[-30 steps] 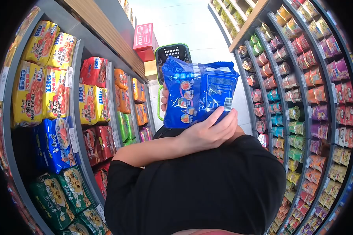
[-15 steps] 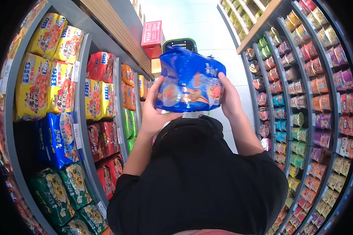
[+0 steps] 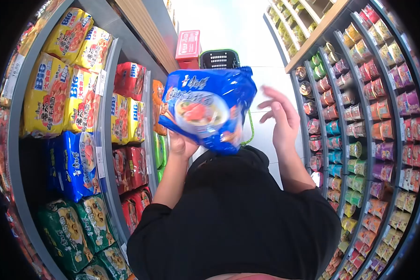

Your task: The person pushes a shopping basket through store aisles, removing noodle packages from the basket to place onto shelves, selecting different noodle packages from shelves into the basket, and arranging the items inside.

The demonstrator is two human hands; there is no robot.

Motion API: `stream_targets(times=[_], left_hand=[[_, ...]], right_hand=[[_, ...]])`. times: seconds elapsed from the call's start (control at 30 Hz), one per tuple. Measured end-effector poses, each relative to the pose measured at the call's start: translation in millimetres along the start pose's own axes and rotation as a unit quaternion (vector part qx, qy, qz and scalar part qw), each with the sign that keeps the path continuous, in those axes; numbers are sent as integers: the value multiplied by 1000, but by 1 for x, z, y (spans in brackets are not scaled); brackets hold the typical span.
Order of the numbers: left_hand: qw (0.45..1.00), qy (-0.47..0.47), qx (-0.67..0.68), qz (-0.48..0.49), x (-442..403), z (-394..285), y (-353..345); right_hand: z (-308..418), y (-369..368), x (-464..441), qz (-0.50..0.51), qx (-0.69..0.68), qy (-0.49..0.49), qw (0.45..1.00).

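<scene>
A blue multipack of instant noodles (image 3: 203, 109), with a bowl of noodles printed on its front, is held tilted before my chest. My left hand (image 3: 182, 144) supports it from below at its lower left; most of those fingers are hidden behind the pack. Apart from the pack, just to its right, my right hand (image 3: 280, 114) holds nothing and has its fingers spread. Beyond the pack, a black shopping basket (image 3: 219, 58) with a green rim stands on the floor, and its green handle (image 3: 251, 130) shows between pack and right hand.
On the left shelf are yellow noodle packs (image 3: 46, 95), blue packs (image 3: 77, 165) and green packs (image 3: 63, 233). Cup noodles (image 3: 354, 112) in many colours fill the right shelf. A red box (image 3: 187, 44) stands ahead on the left, beside the pale aisle floor (image 3: 266, 84).
My right hand has let go of the noodle pack and opened away from its side. The pack has turned and shifted left in my left hand, bringing its printed front into view.
</scene>
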State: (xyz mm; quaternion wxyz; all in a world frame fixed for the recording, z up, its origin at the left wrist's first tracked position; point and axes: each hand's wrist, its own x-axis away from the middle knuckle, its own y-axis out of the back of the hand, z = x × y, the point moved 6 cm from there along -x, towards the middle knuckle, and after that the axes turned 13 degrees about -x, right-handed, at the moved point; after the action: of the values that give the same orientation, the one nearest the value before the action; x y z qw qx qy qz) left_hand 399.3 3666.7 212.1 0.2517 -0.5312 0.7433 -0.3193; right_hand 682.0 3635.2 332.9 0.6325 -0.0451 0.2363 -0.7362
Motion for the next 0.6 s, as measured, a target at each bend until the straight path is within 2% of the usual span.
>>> stream_targets(times=[0.03,0.07,0.13,0.2,0.27,0.33,0.4,0.6], left_hand=[[995,70,75,-10,0,19,25],[978,137,152,-32,2,38,50],[961,198,190,-28,3,56,51],[955,235,179,-12,7,68,47],[950,268,161,1,12,76,41],[945,301,129,5,14,88,51],[936,337,98,7,14,104,66],[886,459,-59,-5,12,183,128]], right_hand=[[4,-1,-3,-47,71,39,996],[1,-7,-7,-50,75,41,995],[-1,-25,-15,26,109,75,991],[3,-50,-10,213,221,104,946],[1,-70,-6,361,274,70,889],[0,-75,-2,323,283,89,899],[-13,-62,-8,190,197,-83,958],[-72,-28,-26,170,280,-25,944]])
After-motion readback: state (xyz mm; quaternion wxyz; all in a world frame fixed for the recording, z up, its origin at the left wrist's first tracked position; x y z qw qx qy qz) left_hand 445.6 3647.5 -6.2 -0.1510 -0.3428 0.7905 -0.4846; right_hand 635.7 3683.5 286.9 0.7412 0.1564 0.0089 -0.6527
